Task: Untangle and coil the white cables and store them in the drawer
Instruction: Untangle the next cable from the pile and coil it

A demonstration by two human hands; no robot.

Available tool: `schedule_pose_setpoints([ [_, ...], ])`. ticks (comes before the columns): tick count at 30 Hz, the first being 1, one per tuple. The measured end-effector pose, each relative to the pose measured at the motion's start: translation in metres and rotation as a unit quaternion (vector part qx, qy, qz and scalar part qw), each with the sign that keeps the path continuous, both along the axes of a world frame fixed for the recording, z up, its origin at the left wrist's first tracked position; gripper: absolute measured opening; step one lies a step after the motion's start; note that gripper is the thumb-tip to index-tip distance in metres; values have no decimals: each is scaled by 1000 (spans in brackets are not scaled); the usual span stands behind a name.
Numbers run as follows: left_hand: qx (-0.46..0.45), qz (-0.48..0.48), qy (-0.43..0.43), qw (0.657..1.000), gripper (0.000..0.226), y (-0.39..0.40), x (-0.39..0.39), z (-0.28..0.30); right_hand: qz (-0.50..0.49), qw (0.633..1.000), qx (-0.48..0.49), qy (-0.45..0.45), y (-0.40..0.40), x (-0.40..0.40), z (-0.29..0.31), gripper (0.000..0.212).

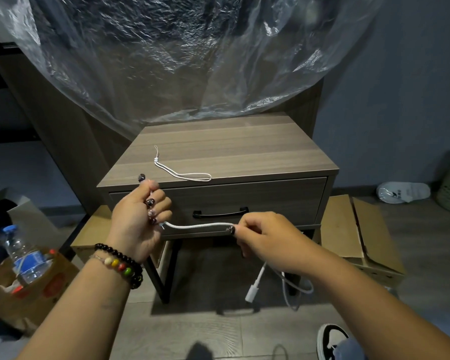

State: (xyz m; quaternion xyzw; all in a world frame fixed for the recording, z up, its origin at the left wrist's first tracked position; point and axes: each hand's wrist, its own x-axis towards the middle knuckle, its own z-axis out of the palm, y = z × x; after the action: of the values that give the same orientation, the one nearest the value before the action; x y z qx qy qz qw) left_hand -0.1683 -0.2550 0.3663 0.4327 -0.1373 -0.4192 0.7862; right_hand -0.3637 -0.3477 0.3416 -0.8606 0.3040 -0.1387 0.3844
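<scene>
A white cable is stretched between my two hands in front of the nightstand. My left hand grips one end, fingers closed. My right hand pinches the cable further along; the rest hangs below it in a loop, with a white connector dangling. A second thin white cord lies in a loop on the top of the nightstand. The drawer with its black handle is closed, just behind my hands.
Clear plastic sheeting hangs behind the nightstand. A paper bag with a water bottle stands at the left. Flattened cardboard lies on the floor at the right, a white slipper beyond it. A shoe shows at the bottom.
</scene>
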Motion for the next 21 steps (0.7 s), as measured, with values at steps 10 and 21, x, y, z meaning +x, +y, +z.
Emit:
schedule_pose_setpoints([
  [10, 135, -160, -159, 965, 39, -9, -28, -17, -43, 985, -16, -169, -8, -14, 4, 1],
  [21, 119, -337, -62, 932, 79, -5, -42, -24, 26, 962, -146, -230, 4, -13, 3, 7],
])
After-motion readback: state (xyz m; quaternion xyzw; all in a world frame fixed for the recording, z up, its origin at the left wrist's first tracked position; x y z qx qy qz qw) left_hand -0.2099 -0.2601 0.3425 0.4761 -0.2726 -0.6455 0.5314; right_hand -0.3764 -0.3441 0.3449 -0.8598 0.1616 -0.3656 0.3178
